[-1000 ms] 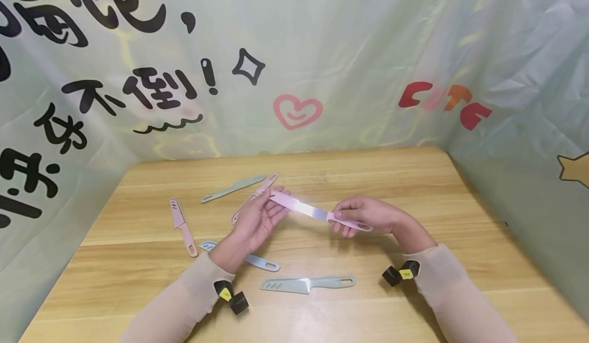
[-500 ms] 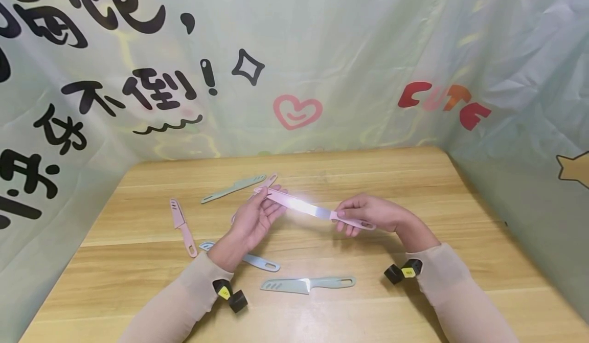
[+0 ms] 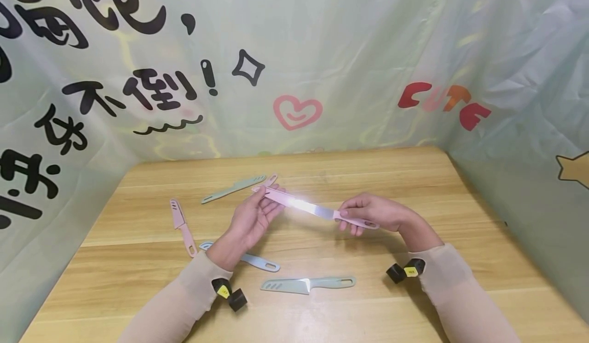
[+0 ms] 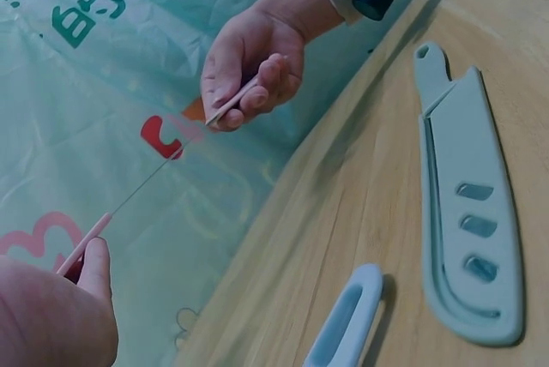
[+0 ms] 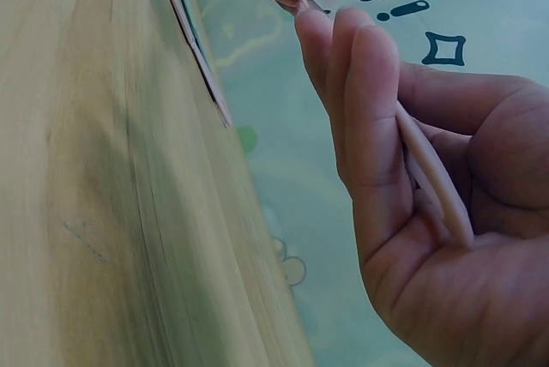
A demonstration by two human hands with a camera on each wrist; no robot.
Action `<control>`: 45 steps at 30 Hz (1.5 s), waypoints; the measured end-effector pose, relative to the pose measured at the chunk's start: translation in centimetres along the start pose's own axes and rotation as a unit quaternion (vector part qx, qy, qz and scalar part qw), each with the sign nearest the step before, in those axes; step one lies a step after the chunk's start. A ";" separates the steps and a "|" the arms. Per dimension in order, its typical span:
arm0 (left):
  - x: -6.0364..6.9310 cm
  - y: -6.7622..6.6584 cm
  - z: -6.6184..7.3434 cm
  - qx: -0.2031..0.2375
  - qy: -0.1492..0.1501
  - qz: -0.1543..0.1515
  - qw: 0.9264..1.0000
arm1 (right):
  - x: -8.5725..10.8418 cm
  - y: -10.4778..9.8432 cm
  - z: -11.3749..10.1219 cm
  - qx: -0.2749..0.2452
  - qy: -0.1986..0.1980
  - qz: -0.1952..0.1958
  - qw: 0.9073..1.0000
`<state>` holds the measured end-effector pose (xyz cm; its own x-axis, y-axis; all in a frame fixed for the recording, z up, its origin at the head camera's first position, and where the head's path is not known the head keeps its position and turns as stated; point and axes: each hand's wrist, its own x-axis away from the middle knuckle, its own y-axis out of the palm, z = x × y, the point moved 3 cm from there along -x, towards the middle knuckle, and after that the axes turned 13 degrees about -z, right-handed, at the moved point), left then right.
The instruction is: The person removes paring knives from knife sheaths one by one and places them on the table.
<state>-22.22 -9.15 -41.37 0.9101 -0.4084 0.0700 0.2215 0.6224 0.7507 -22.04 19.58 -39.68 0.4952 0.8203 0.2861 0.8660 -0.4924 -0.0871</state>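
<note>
Above the table, my right hand (image 3: 375, 212) grips the pink handle (image 3: 363, 223) of a knife whose shiny blade (image 3: 324, 212) points left. Its far part lies in a pink sheath (image 3: 276, 196), which my left hand (image 3: 253, 219) holds between thumb and fingers, palm up. Bare metal shows between sheath and handle. In the left wrist view the blade looks like a thin line between the left hand (image 4: 60, 307) and the right hand (image 4: 255, 63). The right wrist view shows the fingers of the right hand (image 5: 429, 187) curled round the handle (image 5: 433, 170).
On the wooden table (image 3: 414, 302) lie a green sheathed knife (image 3: 331, 282) in front, a blue knife (image 3: 262, 263) partly under the left wrist, a pink knife (image 3: 186, 233) at left, and a green knife (image 3: 232, 189) beside another pink one (image 3: 271, 180) behind the left hand. Printed cloth (image 3: 359, 41) surrounds the table.
The right hand has moved slightly right with the handle, and the left hand slightly left with the sheath. More bare blade shows between them. The knives on the table have not moved.
</note>
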 end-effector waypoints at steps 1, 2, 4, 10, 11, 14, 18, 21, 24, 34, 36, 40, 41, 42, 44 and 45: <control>0.0 0.0 0.0 0.001 0.001 0.000 1.000 | 0.1 0.0 0.0 0.003 0.000 0.001 1.000; 0.0 -0.1 0.1 0.003 0.002 0.001 1.000 | 0.1 -0.1 0.0 0.005 0.000 0.002 1.000; -0.1 -0.2 0.2 0.006 0.003 0.003 1.000 | 0.3 -0.2 0.0 0.007 -0.001 0.005 1.000; -0.1 -0.3 0.4 -0.004 -0.003 0.000 1.000 | 0.5 -0.5 -0.2 0.000 -0.007 0.017 1.000; -0.1 -0.3 0.4 -0.006 -0.004 0.000 1.000 | 0.6 -0.5 -0.2 -0.002 -0.008 0.019 1.000; -0.1 -0.4 0.5 -0.010 -0.004 -0.003 1.000 | 0.6 -0.7 -0.3 -0.010 -0.009 0.024 1.000; -0.2 -0.3 0.5 -0.010 0.000 -0.005 1.000 | 0.8 -0.8 -0.4 -0.020 -0.013 0.027 0.999; -0.2 -0.4 0.5 -0.009 0.003 -0.006 1.000 | 1.0 -1.0 -0.4 -0.028 -0.017 0.030 0.999; -0.2 -0.5 0.5 -0.012 0.004 -0.005 1.000 | 1.1 -1.1 -0.4 -0.032 -0.016 0.034 0.999; -0.3 -0.5 0.5 -0.019 -0.002 -0.008 1.000 | 1.4 -1.6 -0.5 -0.035 -0.020 0.048 0.998; -0.3 -0.4 0.5 -0.023 -0.005 -0.006 1.000 | 1.6 -1.7 -0.5 -0.039 -0.021 0.053 0.998; -0.3 -0.5 0.4 -0.032 -0.011 -0.002 0.999 | 1.7 -1.9 -0.4 -0.043 -0.020 0.058 0.997; -0.3 -0.5 0.4 -0.033 -0.012 -0.002 0.999 | 1.7 -2.0 -0.4 -0.043 -0.019 0.060 0.997; -0.3 -0.5 0.4 -0.032 -0.012 -0.001 0.999 | 1.7 -2.0 -0.3 -0.043 -0.018 0.063 0.997; -0.4 -0.5 0.4 -0.033 -0.013 -0.002 0.999 | 1.7 -2.3 -0.2 -0.044 -0.017 0.070 0.996; -0.4 -0.5 0.3 -0.035 -0.013 -0.004 0.999 | 1.8 -2.4 -0.2 -0.046 -0.016 0.074 0.996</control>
<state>-22.81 -9.55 -41.57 0.8993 -0.4296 0.0826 0.2525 0.6640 0.7038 -23.24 22.14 -38.83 0.6204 0.7449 0.2455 0.7739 -0.6322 -0.0375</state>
